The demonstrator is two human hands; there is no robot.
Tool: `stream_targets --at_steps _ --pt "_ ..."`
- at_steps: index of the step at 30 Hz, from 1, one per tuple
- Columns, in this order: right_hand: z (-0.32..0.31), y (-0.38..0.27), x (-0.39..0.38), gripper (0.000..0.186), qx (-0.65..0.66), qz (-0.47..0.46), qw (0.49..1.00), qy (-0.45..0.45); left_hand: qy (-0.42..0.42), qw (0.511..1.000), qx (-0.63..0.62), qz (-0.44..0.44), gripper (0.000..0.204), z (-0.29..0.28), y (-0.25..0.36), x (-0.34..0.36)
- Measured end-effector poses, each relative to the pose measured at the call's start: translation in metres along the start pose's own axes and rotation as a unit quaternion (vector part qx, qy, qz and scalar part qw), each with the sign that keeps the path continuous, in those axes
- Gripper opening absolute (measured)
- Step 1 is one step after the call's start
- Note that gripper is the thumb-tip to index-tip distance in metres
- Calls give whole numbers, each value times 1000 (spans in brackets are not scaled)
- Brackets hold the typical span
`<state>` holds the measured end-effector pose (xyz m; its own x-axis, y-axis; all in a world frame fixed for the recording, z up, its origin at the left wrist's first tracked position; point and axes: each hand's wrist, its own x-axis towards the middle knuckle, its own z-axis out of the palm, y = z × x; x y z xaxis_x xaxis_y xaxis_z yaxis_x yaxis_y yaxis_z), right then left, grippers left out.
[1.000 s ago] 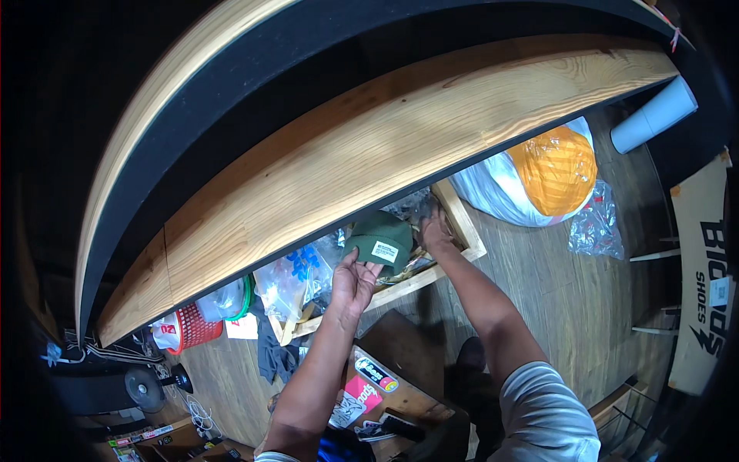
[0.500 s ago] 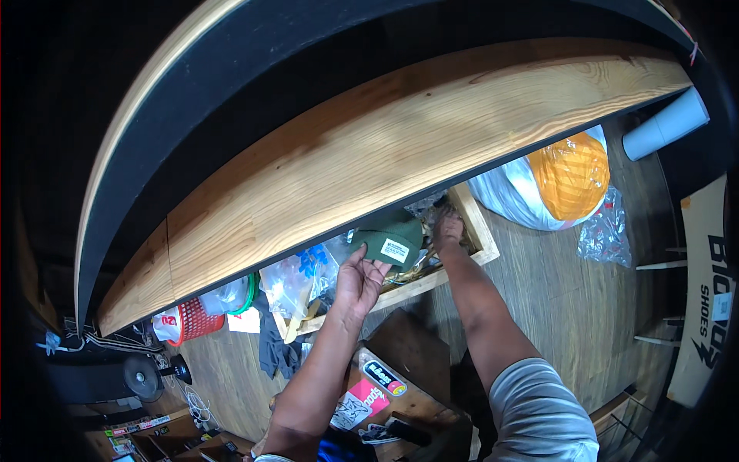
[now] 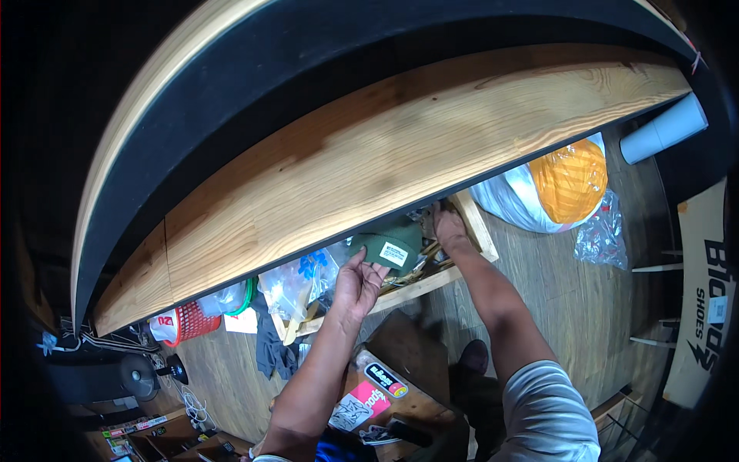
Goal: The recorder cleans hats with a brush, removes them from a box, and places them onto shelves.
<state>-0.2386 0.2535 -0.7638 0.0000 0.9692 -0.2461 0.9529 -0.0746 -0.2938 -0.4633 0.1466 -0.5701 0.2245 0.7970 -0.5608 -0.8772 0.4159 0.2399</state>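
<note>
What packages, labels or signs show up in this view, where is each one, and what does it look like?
Label: small white rectangle on the green cap at the left hand.
Sign board: tall tan panel with black lettering, far right edge.
Stickers: pink, black and white, on a brown box low in the middle.
Clear plastic bags: crinkled, blue items inside, left of the cap.
Big bag: white and orange, on the floor right.

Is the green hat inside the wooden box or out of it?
Partly in. The green hat sits over the wooden box, held up by the left hand; the tabletop hides its far side.
</note>
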Motion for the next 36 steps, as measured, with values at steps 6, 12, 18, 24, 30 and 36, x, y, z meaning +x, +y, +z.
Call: stream_targets --at_steps 6,12,18,24,30,36 --pt "-45 -28 -45 56 41 -54 997 -30 20 1000 -8 15 27 -3 7 -8" --pt "-93 -64 -39 61 -29 -44 998 -36 24 999 1 29 28 3 9 -26" --pt "-48 -45 15 30 -80 17 996 -47 7 998 40 39 31 9 8 -28" --pt "-74 -33 -40 43 174 37 979 96 34 999 -7 35 32 6 2 -41" --pt "-157 13 -149 36 357 30 930 84 27 999 -11 21 32 34 -20 -74" --pt "-221 60 -278 15 429 18 877 214 20 1000 -5 -3 32 106 -55 -111"
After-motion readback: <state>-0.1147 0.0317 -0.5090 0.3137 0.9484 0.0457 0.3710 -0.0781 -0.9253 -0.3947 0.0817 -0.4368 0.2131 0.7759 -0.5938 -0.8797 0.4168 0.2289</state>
